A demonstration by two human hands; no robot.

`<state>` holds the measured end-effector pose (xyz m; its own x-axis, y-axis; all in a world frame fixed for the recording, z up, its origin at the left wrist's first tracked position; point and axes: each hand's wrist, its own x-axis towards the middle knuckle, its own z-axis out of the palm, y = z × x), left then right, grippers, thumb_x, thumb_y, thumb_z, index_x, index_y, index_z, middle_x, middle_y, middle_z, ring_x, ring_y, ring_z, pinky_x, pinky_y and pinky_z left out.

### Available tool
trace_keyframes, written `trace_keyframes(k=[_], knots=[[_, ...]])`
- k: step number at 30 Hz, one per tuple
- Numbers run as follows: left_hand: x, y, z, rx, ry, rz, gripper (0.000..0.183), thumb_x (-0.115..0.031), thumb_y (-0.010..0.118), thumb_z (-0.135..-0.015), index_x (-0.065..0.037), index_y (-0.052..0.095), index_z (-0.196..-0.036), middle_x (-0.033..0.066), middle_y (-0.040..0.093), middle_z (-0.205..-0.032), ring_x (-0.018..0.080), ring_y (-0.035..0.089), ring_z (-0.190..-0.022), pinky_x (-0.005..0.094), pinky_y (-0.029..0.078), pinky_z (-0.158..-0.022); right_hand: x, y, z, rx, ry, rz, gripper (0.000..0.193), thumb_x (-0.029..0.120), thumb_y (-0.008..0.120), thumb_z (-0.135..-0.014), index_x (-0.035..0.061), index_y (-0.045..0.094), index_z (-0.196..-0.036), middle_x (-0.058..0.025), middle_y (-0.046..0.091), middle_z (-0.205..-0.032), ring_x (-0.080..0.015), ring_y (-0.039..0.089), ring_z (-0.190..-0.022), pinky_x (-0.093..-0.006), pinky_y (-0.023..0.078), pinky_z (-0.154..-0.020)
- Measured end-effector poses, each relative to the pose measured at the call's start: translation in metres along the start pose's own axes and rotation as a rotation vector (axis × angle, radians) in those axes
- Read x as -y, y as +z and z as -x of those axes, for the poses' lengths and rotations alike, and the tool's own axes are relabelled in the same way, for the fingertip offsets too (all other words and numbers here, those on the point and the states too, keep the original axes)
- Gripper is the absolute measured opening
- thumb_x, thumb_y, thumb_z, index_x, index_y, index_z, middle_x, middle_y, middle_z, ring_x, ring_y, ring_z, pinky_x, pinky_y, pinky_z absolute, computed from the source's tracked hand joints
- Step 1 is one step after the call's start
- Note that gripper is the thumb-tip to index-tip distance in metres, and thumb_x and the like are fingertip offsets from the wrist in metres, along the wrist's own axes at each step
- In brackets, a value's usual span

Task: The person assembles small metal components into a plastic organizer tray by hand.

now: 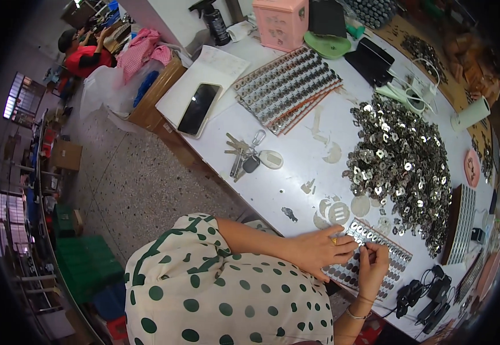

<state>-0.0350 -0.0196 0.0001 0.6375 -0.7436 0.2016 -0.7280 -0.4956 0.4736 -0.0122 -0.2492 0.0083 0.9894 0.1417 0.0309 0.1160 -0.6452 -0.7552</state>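
My left hand lies flat on a rectangular card studded with rows of small round metal pieces, pressing its left end down on the white table. My right hand rests on the same card just to the right, fingertips pinched together over one row; whether a metal piece sits between them is too small to tell. A large heap of loose shiny metal rings lies just beyond the card.
Further back lie a stack of filled cards, a bunch of keys, a black phone on white paper, a pink box and a spray bottle. Black cables sit to the right. Another person in red sits far left.
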Motion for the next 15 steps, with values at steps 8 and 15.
trace_keyframes(k=[8,15], knots=[[0.0,0.005,-0.012,0.006,0.019,0.08,0.069,-0.058,0.065,-0.087,-0.004,0.06,-0.129,0.0196,0.037,-0.158,0.0292,0.035,-0.146,0.0553,0.023,-0.118,0.005,-0.018,0.006,-0.017,-0.046,0.038,0.013,0.004,0.073,-0.091,0.0008,0.068,-0.102,-0.0092,0.061,-0.088,-0.0192,0.059,-0.077,-0.0293,0.048,-0.069],[0.004,-0.015,-0.017,0.098,0.014,0.074,0.061,-0.053,0.069,-0.083,-0.004,0.065,-0.119,0.0167,0.04,-0.158,0.0282,0.035,-0.148,0.0591,0.02,-0.119,0.007,-0.034,-0.044,-0.248,-0.037,0.103,0.016,0.003,0.071,-0.091,0.0025,0.071,-0.107,-0.008,0.066,-0.091,-0.0171,0.06,-0.076,-0.0287,0.048,-0.067]])
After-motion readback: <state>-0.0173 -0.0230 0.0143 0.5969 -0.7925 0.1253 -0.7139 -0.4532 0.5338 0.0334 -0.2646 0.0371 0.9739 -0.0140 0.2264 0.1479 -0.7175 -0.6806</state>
